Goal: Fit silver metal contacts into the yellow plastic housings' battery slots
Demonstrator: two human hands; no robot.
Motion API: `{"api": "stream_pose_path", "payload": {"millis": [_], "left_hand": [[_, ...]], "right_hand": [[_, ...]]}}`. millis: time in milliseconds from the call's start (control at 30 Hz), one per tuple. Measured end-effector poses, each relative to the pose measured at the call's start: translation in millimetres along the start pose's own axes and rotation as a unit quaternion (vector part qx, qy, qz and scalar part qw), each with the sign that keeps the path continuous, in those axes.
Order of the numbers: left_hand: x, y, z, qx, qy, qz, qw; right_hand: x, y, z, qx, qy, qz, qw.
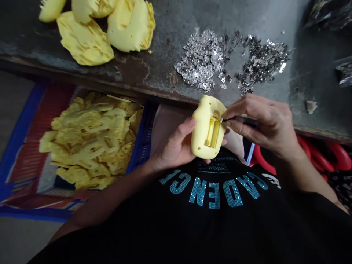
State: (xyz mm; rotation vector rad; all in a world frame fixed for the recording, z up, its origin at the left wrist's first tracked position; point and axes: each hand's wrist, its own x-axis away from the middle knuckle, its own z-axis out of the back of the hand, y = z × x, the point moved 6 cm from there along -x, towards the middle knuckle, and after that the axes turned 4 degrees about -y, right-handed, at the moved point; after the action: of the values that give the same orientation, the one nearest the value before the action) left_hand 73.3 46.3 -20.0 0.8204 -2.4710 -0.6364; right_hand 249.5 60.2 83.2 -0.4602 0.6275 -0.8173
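My left hand [181, 143] is wrapped round a yellow plastic shell [200, 128], held upright over my lap just in front of the table edge. A rectangular battery compartment [213, 132] in the shell faces me, with a coiled spring visible at its lower left corner. At the compartment's upper right corner, my right hand [258, 119] pinches a small dark metal piece [224, 120], most of it hidden by the fingertips. Beyond the hands lies a heap of shiny small metal contact plates [202, 57], with a darker heap of metal pieces [261, 60] to its right.
Several more yellow shells [132, 27] lie at the table's far left. Below the table edge stands a blue crate [137, 139] full of yellow plastic parts [93, 139]. Red rings [327, 154] are at the right under the table. Plastic bags [345, 69] lie on the right.
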Motion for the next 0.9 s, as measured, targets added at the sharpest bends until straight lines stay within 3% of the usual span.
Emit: {"api": "stream_pose_path", "payload": {"millis": [267,567,733,900], "left_hand": [[5.2,-5.9,-9.1,-0.009,0.013,0.051,0.999],[8.9,-8.4,-11.6,0.012,-0.02,0.047,0.999],[7.9,-10.3,-8.3,0.017,0.003,0.051,0.999],[7.2,-11.0,-10.1,0.034,-0.003,0.048,0.998]], "right_hand": [[-0.5,-9.8,-0.6,0.117,-0.083,0.006,0.99],[-1.3,-24.5,-4.3,0.22,-0.103,0.111,0.964],[0.9,-20.1,-7.0,0.216,-0.126,0.065,0.966],[3.7,-20.1,-7.0,0.211,-0.1,0.054,0.971]]}}
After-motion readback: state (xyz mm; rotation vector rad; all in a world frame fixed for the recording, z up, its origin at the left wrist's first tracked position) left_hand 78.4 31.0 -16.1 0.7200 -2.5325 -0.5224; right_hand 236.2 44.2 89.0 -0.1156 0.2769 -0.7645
